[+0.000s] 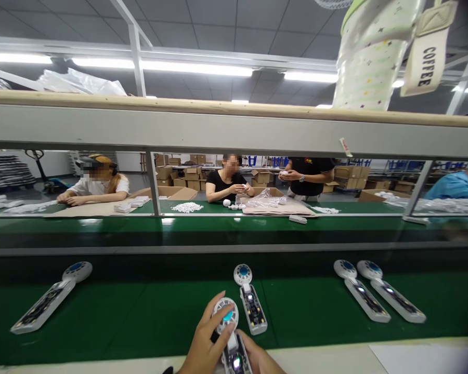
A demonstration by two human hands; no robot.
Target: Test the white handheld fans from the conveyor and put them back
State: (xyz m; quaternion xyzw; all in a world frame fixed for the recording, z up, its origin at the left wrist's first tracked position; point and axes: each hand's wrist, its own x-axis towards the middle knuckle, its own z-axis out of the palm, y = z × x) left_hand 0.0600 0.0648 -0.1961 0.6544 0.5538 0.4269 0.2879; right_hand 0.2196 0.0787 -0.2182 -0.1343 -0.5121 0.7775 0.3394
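Observation:
Near the bottom centre, my left hand is closed on the round head of a white device, its fingers over the blue centre. My right hand wraps the right side of the same device's body, where a light glows among exposed electronics; its fingertips are mostly hidden. Just beyond lies a similar device on the green surface. Another device lies at the far left. Two more, a nearer-centre one and an outer one, rest side by side at the right.
A shelf crosses above, with a patterned cup on it. Metal posts stand beyond the green surface. Across it, several people work beside white parts and cardboard. A pale table edge runs along the front.

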